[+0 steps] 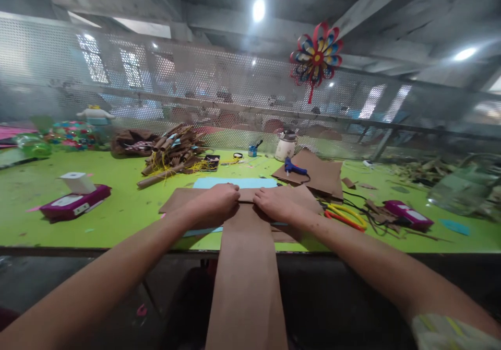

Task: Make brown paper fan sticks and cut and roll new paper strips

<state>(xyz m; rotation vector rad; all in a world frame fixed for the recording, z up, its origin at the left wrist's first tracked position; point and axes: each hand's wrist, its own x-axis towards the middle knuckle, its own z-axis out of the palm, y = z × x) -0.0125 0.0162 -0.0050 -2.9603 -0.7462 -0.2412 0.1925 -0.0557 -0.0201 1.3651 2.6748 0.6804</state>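
Note:
A long strip of brown paper runs from the table edge down toward me, its far end folded between my hands. My left hand is closed, its fingers pinching the fold at the left. On the right, my right hand presses its bent fingers on the same fold. Beneath both hands lie more brown paper and a light blue sheet. Orange- and yellow-handled scissors rest to the right of my right hand. Behind them, a blue glue gun sits on stacked brown cardboard.
At the left stands a purple box with a white block on it. A bundle of brown paper rolls lies behind. Toward the back are a white jug and a blue jar. Another purple box and a clear container occupy the right.

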